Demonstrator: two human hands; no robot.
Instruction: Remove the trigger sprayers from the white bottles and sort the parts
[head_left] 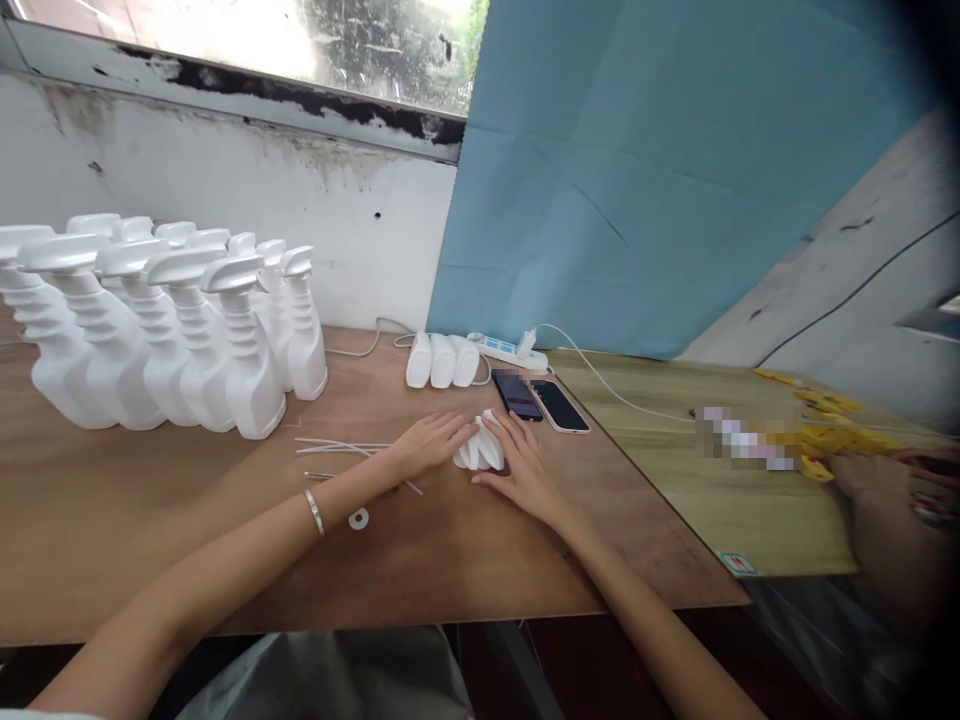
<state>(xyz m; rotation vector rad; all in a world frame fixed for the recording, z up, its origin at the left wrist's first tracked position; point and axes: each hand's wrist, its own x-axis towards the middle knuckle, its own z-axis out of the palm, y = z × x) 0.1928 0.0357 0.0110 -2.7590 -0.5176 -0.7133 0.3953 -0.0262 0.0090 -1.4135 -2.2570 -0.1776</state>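
Observation:
My left hand (433, 446) lies palm down on the brown table, its fingers stretched out against the left side of a small cluster of white plastic pieces (478, 452). My right hand (525, 468) rests on the other side, fingers spread, with the fingertips touching the pieces. The two hands partly cover the cluster, so its exact kind is hard to make out. Several thin white tubes (341, 446) lie beside and under my left forearm. Closer to me is a flat white ring (358, 519).
Several white spray bottles (244, 370) stand in rows at the left. Behind my hands are three white plastic blocks (442, 361), a power strip (510, 352) with a plugged-in cable, and two phones (561, 406). A co-worker's hand (862, 485) and yellow items (847, 438) are on the adjoining table.

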